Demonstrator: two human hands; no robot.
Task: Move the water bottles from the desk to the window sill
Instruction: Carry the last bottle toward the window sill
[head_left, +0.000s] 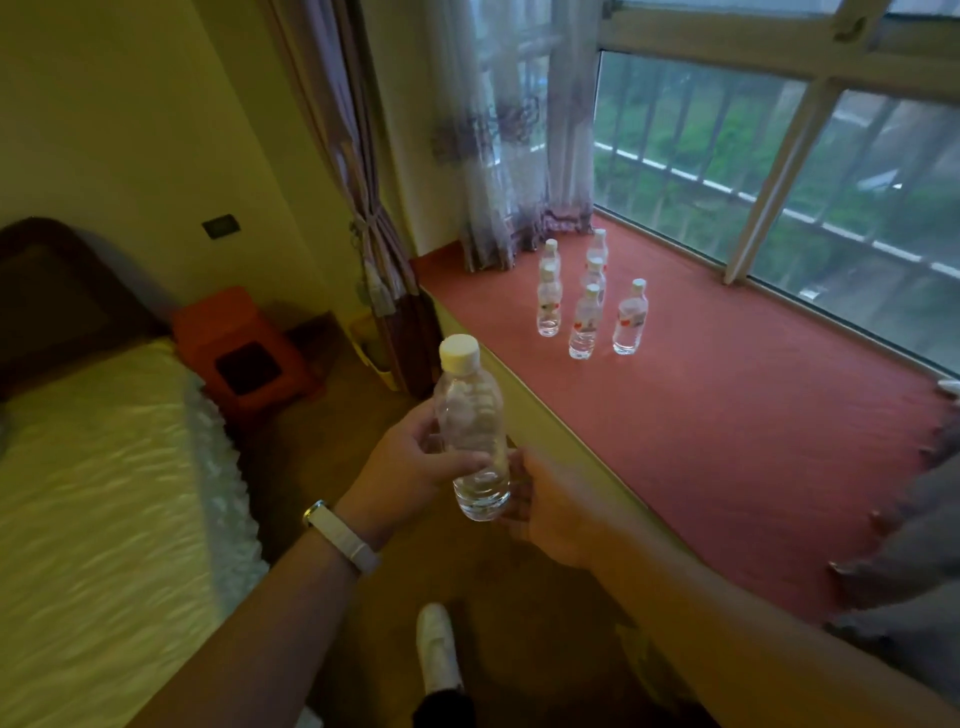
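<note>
I hold a clear plastic water bottle with a white cap (471, 431) upright in front of me, my left hand (410, 470) wrapped around its middle and my right hand (545, 499) clasping its base. On the red-covered window sill (727, 415), toward its far left corner, 6 matching capped bottles (584, 296) stand clustered.

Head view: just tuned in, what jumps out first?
A clear water bottle with a white cap, held upright in both hands at centre frame. Beyond it, six bottles stand clustered on the red window sill, near the sheer curtain.
</note>
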